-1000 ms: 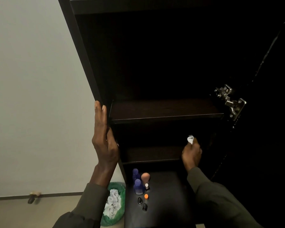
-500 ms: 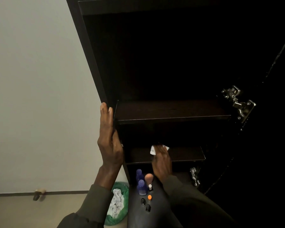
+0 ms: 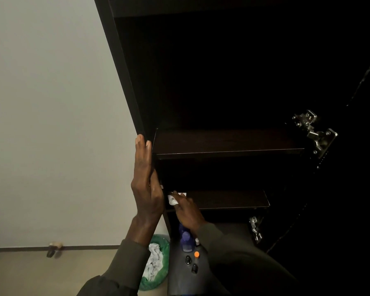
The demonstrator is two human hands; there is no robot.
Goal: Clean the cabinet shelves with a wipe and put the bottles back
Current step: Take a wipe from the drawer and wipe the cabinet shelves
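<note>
A tall dark cabinet stands open with bare shelves. My left hand point(image 3: 146, 178) lies flat, fingers straight, against the cabinet's left side panel point(image 3: 124, 67). My right hand point(image 3: 187, 211) presses a white wipe point(image 3: 173, 198) onto the far left end of the lower shelf point(image 3: 229, 198). The upper shelf point(image 3: 226, 144) is bare. Below, on a dark surface point(image 3: 179, 276), stand blue bottles point(image 3: 185, 241) and several small bottles, one with an orange cap point(image 3: 196, 254). My right arm hides part of this group.
A green-lined bin point(image 3: 156, 261) with crumpled white wipes sits on the floor left of the cabinet. Metal hinges point(image 3: 314, 131) stick out on the cabinet's right side, where the open door point(image 3: 350, 189) hangs. A pale wall fills the left.
My right hand has swept the wipe along the lower shelf from its right end to its far left end. My left hand has stayed flat on the side panel.
</note>
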